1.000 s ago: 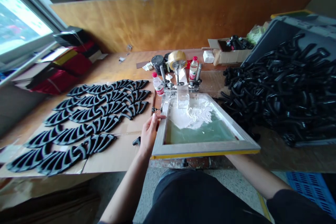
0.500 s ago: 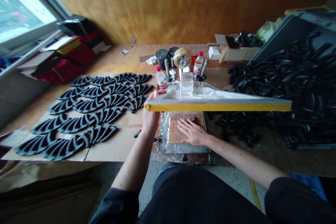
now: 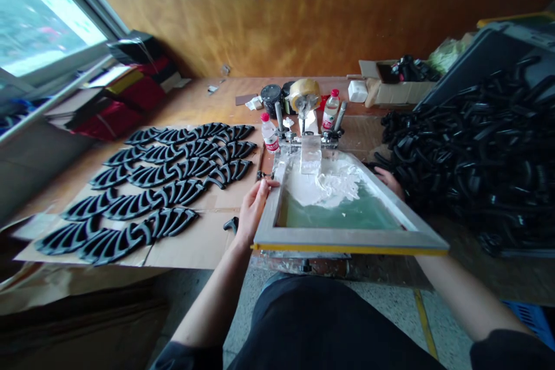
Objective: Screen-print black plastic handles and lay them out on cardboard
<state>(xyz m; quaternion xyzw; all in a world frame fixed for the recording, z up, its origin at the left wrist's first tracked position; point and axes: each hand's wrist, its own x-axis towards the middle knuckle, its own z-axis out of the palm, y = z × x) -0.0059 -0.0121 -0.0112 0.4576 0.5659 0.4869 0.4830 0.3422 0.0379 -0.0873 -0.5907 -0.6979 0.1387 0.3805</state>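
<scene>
A printing screen in a grey frame [image 3: 347, 238] with a yellow front edge lies nearly flat over its base. White ink [image 3: 329, 185] is spread on the green mesh, and a clear squeegee [image 3: 311, 153] stands at the far end. My left hand [image 3: 254, 211] grips the frame's left rail. My right hand [image 3: 389, 180] shows only its fingers past the right rail, between the frame and a heap of black plastic parts [image 3: 477, 144]. Its forearm runs under the frame, and what it holds is hidden.
Rows of black fin-shaped parts [image 3: 165, 185] lie on cardboard to the left. Two water bottles [image 3: 269, 134], a tape roll [image 3: 303, 92] and dark pots stand behind the screen. A cardboard box [image 3: 390, 89] sits at the back right, red bags [image 3: 117, 104] by the window.
The screen was tilted up half a second ago with my right hand flat on the base plate. It is down again, and my right hand has moved to its right side.
</scene>
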